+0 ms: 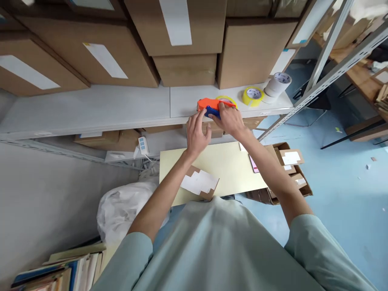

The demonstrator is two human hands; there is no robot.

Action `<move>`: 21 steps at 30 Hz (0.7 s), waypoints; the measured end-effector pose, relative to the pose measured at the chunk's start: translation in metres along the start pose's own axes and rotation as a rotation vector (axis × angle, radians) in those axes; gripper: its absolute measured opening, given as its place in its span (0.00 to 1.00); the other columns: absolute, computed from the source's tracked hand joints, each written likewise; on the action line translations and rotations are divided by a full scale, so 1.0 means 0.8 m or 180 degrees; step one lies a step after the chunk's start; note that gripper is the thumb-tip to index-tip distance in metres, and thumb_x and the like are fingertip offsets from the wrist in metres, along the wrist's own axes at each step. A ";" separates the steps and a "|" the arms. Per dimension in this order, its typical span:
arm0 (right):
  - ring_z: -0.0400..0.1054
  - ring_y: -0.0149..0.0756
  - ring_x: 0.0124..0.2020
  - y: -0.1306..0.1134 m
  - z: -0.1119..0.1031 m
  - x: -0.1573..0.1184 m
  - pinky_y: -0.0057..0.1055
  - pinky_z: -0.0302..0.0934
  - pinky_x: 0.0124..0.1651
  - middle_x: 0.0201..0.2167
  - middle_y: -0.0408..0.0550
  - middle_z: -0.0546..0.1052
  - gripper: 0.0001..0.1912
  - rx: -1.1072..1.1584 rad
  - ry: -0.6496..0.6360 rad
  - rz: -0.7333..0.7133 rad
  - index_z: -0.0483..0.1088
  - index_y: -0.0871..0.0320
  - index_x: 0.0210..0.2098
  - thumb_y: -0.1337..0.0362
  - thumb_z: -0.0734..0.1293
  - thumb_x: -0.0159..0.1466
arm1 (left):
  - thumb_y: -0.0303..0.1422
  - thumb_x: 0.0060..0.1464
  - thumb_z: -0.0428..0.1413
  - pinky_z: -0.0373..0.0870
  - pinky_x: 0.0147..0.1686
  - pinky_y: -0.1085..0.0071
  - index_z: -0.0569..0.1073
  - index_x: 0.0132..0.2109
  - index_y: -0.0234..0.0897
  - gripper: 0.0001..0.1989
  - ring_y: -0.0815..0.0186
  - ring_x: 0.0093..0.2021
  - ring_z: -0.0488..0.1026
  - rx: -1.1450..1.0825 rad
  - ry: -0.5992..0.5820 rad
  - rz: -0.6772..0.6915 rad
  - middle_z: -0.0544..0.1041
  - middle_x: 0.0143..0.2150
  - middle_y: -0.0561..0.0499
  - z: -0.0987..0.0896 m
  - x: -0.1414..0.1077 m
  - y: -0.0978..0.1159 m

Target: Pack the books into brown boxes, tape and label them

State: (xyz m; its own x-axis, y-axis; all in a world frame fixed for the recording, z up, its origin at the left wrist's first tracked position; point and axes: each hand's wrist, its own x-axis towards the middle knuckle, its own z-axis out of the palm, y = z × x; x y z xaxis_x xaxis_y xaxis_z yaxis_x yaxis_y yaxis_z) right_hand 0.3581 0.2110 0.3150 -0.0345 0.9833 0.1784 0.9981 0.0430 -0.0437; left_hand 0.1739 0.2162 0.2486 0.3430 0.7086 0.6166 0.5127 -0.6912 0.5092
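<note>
The right grip [231,118] covers part of the tape dispenser [209,104], which partly hides a tape roll [226,98]; below the grip, the forearm [266,167] partly hides a phone [254,165]; boxes [206,24] above are cut off.

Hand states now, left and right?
Left hand: open, fingertips at the orange-and-blue tool; contact unclear.
Right hand: closed, holding that tool.

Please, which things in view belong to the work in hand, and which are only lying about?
In hand:
orange-and-blue tool, held by the right hand, left hand fingers at it;
probably the yellow roll directly behind it.

Lying about, apparently:
other yellow roll and white roll, on the shelf;
phone, on the table;
labelled carton, untouched, role unclear.
</note>
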 end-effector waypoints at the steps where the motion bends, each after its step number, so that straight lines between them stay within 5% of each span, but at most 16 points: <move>1: 0.79 0.63 0.51 -0.002 -0.002 0.021 0.50 0.67 0.59 0.48 0.74 0.82 0.38 -0.0040 0.0046 -0.0032 0.63 0.77 0.66 0.43 0.52 0.83 | 0.42 0.79 0.46 0.63 0.78 0.47 0.61 0.78 0.38 0.28 0.49 0.76 0.69 0.0005 0.0031 0.0055 0.73 0.75 0.37 -0.008 0.016 -0.005; 6: 0.79 0.60 0.52 -0.020 0.027 0.092 0.53 0.58 0.69 0.49 0.74 0.83 0.34 -0.0160 -0.0103 -0.0207 0.66 0.79 0.64 0.48 0.57 0.82 | 0.41 0.79 0.45 0.64 0.77 0.47 0.64 0.78 0.39 0.27 0.50 0.75 0.70 0.0068 0.0067 0.0086 0.75 0.73 0.37 -0.047 0.024 -0.024; 10: 0.79 0.59 0.51 -0.035 0.051 0.108 0.54 0.56 0.70 0.47 0.76 0.84 0.31 -0.0121 -0.0297 -0.0254 0.70 0.80 0.61 0.51 0.61 0.80 | 0.36 0.76 0.47 0.65 0.76 0.49 0.67 0.76 0.39 0.26 0.51 0.73 0.72 0.0153 -0.0151 -0.0064 0.77 0.71 0.38 -0.067 -0.021 -0.044; 13: 0.75 0.61 0.58 -0.036 0.057 0.092 0.55 0.58 0.70 0.55 0.79 0.81 0.32 0.0015 0.0110 -0.0199 0.71 0.77 0.63 0.50 0.61 0.80 | 0.35 0.74 0.49 0.66 0.75 0.50 0.70 0.74 0.38 0.25 0.49 0.70 0.74 0.0225 -0.0446 -0.0380 0.78 0.68 0.38 -0.069 -0.074 -0.073; 17: 0.70 0.63 0.65 -0.025 0.084 -0.002 0.56 0.64 0.66 0.62 0.76 0.76 0.32 0.0393 0.1021 0.0294 0.67 0.69 0.71 0.49 0.55 0.82 | 0.38 0.73 0.51 0.70 0.73 0.49 0.71 0.72 0.36 0.25 0.47 0.69 0.76 0.0263 -0.0924 -0.1034 0.79 0.67 0.34 -0.057 -0.184 -0.125; 19: 0.71 0.62 0.65 -0.021 0.119 -0.084 0.54 0.68 0.61 0.61 0.76 0.76 0.34 0.0665 0.1002 0.0695 0.67 0.68 0.70 0.48 0.51 0.83 | 0.42 0.73 0.51 0.73 0.70 0.48 0.73 0.70 0.33 0.26 0.44 0.67 0.78 0.0239 -0.1195 -0.1428 0.80 0.65 0.31 -0.046 -0.247 -0.146; 21: 0.75 0.59 0.58 -0.024 0.162 -0.174 0.50 0.72 0.57 0.58 0.76 0.78 0.35 0.1127 0.0567 0.1153 0.69 0.69 0.66 0.45 0.51 0.82 | 0.48 0.74 0.49 0.75 0.68 0.47 0.74 0.67 0.32 0.28 0.43 0.65 0.80 0.0175 -0.1466 -0.1755 0.82 0.63 0.29 -0.032 -0.299 -0.161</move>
State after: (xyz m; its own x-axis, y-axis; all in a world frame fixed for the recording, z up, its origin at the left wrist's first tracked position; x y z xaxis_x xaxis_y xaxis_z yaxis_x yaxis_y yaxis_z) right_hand 0.3372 0.0960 0.1635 0.3488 0.9024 0.2531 0.8653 -0.2064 -0.4568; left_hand 0.0054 0.1324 0.0511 0.3138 0.9485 -0.0436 0.7416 -0.2161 0.6351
